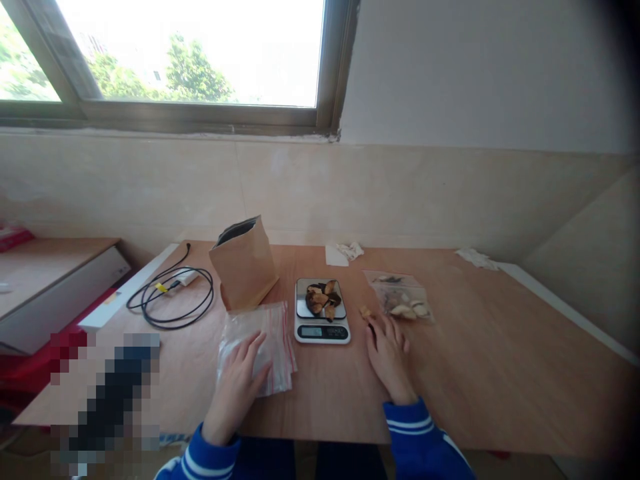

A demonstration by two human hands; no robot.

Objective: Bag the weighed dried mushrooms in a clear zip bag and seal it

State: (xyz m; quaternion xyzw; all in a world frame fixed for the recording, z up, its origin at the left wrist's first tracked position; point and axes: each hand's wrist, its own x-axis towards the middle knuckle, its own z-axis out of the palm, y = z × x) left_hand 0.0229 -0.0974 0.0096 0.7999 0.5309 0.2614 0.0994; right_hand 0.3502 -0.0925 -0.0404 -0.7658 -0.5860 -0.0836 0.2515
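Under left hand [239, 381], flat bag stack [260, 343], long axis toward window.

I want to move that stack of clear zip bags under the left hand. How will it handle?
The stack of clear zip bags looks thin and floppy, so it would likely sag. The glossy film may let bags slide apart. The left hand lies flat on it, which probably keeps it in place.

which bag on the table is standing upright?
The brown paper bag, standing open-topped behind the flat stack of clear zip bags; the filled clear bag right of the scale also lies flat.
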